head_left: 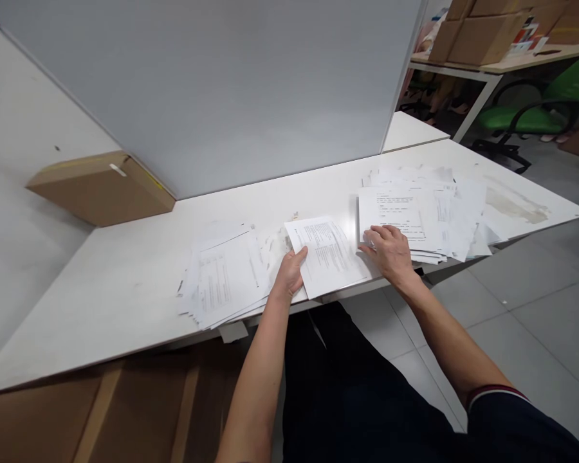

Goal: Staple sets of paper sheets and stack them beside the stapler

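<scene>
My left hand (292, 271) grips a printed paper sheet (325, 254) by its left edge, thumb on top and the other fingers underneath. The sheet's right side bends down near the table's front edge. Whether it is a single sheet or several together, I cannot tell. At the right, my right hand (390, 251) is curled over the left edge of a stack of printed papers (408, 209), fingertips and thumb pinching its corner. Left of my left hand lies another loose, fanned pile of printed papers (226, 273), touched by neither hand.
The white table (125, 283) runs along a grey-white panel (251, 83). A cardboard box (106, 190) leans in the left corner; more brown cardboard (135, 411) is below the table. At the back right are stacked boxes (487, 38) and a green chair (531, 119).
</scene>
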`<state>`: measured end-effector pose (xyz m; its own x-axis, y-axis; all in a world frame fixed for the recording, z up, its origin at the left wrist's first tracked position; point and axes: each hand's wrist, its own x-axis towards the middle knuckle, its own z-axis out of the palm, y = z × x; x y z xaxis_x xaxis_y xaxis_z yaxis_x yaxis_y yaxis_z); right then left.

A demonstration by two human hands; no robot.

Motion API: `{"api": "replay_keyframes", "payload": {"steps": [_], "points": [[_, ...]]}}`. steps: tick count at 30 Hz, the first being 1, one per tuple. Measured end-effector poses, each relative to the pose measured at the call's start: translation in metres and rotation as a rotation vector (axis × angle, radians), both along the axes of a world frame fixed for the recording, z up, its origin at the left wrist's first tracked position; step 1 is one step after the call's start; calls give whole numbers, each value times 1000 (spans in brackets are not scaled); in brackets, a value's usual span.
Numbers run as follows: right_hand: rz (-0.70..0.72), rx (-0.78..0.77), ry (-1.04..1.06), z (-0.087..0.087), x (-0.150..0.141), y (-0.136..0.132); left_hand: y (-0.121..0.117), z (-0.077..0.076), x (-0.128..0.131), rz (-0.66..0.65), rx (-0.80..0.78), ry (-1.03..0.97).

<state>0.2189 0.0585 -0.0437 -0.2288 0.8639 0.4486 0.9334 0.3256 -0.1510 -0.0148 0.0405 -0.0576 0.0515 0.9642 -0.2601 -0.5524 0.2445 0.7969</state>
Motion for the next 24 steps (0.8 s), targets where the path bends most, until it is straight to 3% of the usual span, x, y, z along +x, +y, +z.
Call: {"api": "replay_keyframes", "payload": {"steps": [9,15,20,24], "points": [[-8,-49,96,2,1,0,0,-1,-1,-20,1,-20],[-79,-55,563,10,4,6,0,1,0,-5,-22,-32],[-188,-219,842,24,5,6,0,0,0,-3,-15,-34],[-129,-21,947,24,2,2,1,0,0,-5,-18,-34]]}}
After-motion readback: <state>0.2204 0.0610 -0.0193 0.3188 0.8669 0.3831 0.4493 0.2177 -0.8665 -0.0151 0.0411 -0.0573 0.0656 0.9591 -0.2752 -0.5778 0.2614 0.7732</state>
